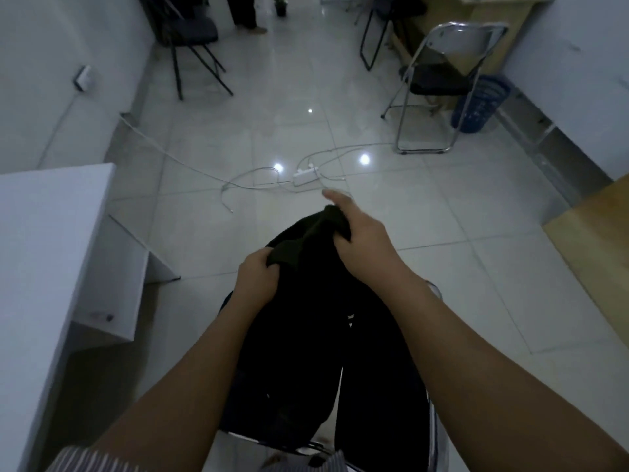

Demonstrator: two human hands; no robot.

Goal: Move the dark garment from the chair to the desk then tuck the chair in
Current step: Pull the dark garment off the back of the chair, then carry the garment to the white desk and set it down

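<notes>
A garment [306, 335] hangs over a chair [432, 420] at the bottom centre, directly in front of the person. The left hand [257, 281] and right hand [360, 243] both grip its upper edge, left nearer, right farther. A desk [51, 233] stands to the left, a tabletop [592, 240] to the right. Beyond the hands, a power strip [305, 175] lies on the floor [238, 137] among cables. Farther back, a folding chair [439, 83] stands right, beside a basket [480, 103]; another chair [190, 39] stands left.
</notes>
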